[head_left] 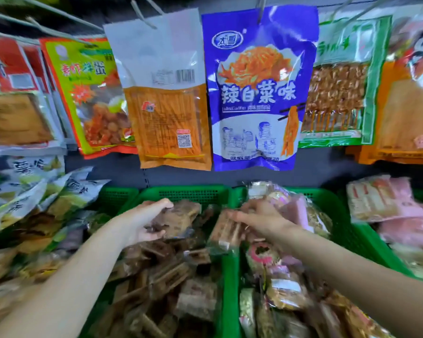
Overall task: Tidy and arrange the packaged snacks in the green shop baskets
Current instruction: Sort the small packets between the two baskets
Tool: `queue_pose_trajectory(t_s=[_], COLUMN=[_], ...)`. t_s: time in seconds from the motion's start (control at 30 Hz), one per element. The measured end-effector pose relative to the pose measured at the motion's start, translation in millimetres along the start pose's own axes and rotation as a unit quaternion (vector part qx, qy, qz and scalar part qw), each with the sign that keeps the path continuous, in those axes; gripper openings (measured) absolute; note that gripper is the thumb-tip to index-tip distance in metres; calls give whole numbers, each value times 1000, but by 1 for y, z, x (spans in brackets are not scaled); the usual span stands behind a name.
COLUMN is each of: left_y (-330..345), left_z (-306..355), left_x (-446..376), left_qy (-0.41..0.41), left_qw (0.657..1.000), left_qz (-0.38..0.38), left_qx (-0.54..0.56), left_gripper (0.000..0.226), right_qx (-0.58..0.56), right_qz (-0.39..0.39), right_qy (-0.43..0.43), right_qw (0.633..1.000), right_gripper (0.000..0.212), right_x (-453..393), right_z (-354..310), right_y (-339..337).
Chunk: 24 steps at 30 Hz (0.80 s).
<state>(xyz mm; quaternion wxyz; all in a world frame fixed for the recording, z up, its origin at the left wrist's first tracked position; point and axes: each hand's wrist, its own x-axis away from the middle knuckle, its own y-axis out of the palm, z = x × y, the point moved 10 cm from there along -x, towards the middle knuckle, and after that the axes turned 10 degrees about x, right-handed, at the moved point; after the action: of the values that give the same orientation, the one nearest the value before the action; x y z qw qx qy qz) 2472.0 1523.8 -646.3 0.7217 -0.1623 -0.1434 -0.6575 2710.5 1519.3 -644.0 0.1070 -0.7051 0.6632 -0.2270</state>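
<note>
Two green baskets stand side by side. The middle basket (193,191) holds several brown snack packets (161,276). The right basket (332,211) holds clear and pink packets (286,286). My left hand (142,223) grips a bundle of brown packets (181,220) at the far end of the middle basket. My right hand (259,220) pinches a clear packet of brown sticks (224,235) over the rim between the two baskets. The picture is blurred by motion.
Snack bags hang on hooks above: a blue one (257,93), an orange-and-white one (166,93), a yellow-green one (91,93) and a green one (340,89). More packets fill a basket at the left (34,215) and pink ones lie at the right (388,206).
</note>
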Motion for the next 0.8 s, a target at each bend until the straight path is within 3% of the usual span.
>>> queue_pose_trajectory(t_s=[0.13, 0.23, 0.3, 0.37, 0.5, 0.57, 0.67, 0.8], left_y=[-39, -38, -28, -19, 9, 47, 130, 259], left_z=[-27, -36, -33, -22, 17, 35, 45, 36], left_x=[-24, -43, -49, -50, -32, -16, 7, 50], left_qy=[14, 40, 43, 67, 170, 222, 272, 302], left_qw=[988, 977, 977, 986, 978, 969, 957, 923], left_qz=[102, 117, 102, 96, 116, 73, -35, -168], left_qx=[116, 171, 181, 122, -42, -77, -98, -168], left_gripper=[9, 38, 43, 35, 22, 14, 24, 22], right_qx=[-101, -138, -113, -110, -92, -26, 65, 157], right_qz=[-11, 13, 37, 50, 30, 14, 30, 48], right_qy=[53, 54, 48, 46, -6, -40, -61, 1], right_qw=[993, 989, 992, 992, 995, 999, 996, 986], right_gripper=[22, 12, 31, 42, 27, 27, 27, 18], right_x=[-30, -43, -44, -39, -15, 6, 43, 92], right_z=[3, 5, 6, 5, -9, -15, -4, 56], right_y=[64, 82, 75, 59, 2, -33, -100, -192])
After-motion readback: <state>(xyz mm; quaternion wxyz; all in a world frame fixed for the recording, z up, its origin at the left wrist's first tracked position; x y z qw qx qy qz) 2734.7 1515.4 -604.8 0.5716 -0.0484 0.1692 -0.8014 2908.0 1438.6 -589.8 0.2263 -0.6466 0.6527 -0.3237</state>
